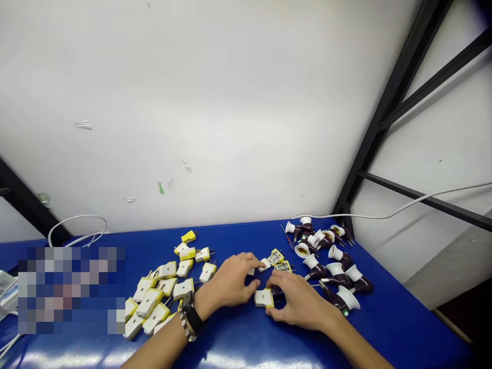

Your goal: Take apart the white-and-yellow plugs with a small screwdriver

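My left hand [230, 282], with a black watch and a bead bracelet on the wrist, lies over the blue table [238, 338]. Its fingertips pinch a small white plug part [264, 264]. My right hand [298, 302] is curled beside it, fingers and thumb closed on a white and yellow plug [264, 298] that rests on the table. Two opened plug halves with metal contacts [280, 260] lie just beyond both hands.
A heap of several white and yellow plugs [165, 289] lies to the left. Several brown and white lamp sockets [330, 261] lie to the right, near the table's right edge. White cables [79, 228] run along the white wall. A black metal frame [384, 118] stands at the right.
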Motion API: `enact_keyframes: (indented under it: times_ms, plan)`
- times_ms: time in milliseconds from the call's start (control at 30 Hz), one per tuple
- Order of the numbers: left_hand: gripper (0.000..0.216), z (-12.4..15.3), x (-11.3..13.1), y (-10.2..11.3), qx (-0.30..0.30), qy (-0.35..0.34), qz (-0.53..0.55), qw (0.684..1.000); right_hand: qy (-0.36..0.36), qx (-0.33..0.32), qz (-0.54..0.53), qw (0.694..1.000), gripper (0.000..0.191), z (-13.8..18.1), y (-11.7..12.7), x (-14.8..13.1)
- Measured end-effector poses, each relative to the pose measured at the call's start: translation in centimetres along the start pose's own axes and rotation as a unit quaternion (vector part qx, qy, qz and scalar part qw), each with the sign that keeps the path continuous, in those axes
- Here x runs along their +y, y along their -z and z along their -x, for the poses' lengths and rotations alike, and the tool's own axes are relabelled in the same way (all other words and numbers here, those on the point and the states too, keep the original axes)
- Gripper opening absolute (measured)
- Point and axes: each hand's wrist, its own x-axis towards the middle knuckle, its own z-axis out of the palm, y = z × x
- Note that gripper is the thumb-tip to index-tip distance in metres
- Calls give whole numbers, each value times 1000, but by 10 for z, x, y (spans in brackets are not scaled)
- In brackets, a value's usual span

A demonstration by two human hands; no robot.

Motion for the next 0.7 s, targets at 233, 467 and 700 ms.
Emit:
enact_keyframes:
  times_ms: [233,467,700]
  plan:
    - [27,21,13,-5,-32,5,6,999,4,9,-4,1000,29,4,-2,1]
    - [24,13,-10,6,112,78,-19,990,-12,87,35,996,26,9,25,4]
    - [25,-17,-11,-11,56,75,-73,993,-73,77,115,988,31,5,45,23]
